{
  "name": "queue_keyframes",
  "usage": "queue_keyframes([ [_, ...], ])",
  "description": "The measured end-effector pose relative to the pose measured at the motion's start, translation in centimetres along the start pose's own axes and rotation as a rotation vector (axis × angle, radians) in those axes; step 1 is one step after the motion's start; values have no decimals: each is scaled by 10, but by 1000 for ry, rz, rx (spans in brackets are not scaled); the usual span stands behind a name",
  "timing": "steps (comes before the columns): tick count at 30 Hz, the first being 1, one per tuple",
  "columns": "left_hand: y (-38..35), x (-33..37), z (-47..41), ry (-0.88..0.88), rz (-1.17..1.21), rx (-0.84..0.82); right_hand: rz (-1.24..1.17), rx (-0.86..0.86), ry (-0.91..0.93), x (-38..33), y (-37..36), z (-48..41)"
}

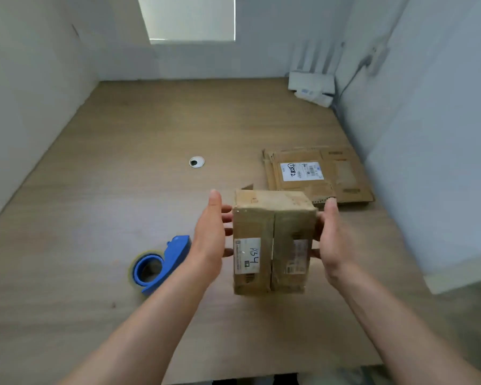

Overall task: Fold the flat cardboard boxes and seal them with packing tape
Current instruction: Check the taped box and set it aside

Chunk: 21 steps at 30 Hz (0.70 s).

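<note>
Left grip [208, 234] is lying released, fingers nearly straight, fingertips touching the left side of the box [272, 240], thumb pointing up. Right grip [332, 240] is doing the same on the right side: released, flat fingers pressing the box, thumb up. The box is sitting between the two palms, near the front middle of the surface [109, 176]; cannot tell whether it is lifted or resting.

Box is folded up, brown and worn. A centre seam is running down the face toward the camera, with glossy clear tape showing over it. A white label with handwritten marks is showing on the left half, a paler label on the right half.

Blue tape dispenser [161, 262] is lying just left of the left wrist. A flat cardboard piece [317, 173] with a white label is lying behind the box to the right, close to the right wall [428, 134]. A small cardboard scrap [247, 187] is sitting just behind the box. A round cable hole [197, 162] is showing mid-surface, with open wood all round it. A white device [311, 84] is occupying the far right corner. The left wall [25, 107] is bordering the surface, and the front edge is running under the forearms.
</note>
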<state>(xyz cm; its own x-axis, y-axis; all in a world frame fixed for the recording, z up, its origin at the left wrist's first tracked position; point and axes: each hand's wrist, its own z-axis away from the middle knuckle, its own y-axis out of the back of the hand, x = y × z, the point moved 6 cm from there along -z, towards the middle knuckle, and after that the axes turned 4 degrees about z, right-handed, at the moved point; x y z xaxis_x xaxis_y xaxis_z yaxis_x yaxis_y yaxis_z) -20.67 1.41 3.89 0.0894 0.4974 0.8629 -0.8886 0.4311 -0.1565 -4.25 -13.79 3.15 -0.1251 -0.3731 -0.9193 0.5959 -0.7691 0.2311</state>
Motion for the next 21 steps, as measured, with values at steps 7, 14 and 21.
queue_keyframes([
  [7,7,-13,24,-145,-88,-124,-153,-7,58,32,18,32],
  [14,14,-115,28,-255,-809,-244,29,29,-239,126,2,60],
  [21,6,-130,15,-291,-861,-125,-5,110,-344,131,12,51],
])
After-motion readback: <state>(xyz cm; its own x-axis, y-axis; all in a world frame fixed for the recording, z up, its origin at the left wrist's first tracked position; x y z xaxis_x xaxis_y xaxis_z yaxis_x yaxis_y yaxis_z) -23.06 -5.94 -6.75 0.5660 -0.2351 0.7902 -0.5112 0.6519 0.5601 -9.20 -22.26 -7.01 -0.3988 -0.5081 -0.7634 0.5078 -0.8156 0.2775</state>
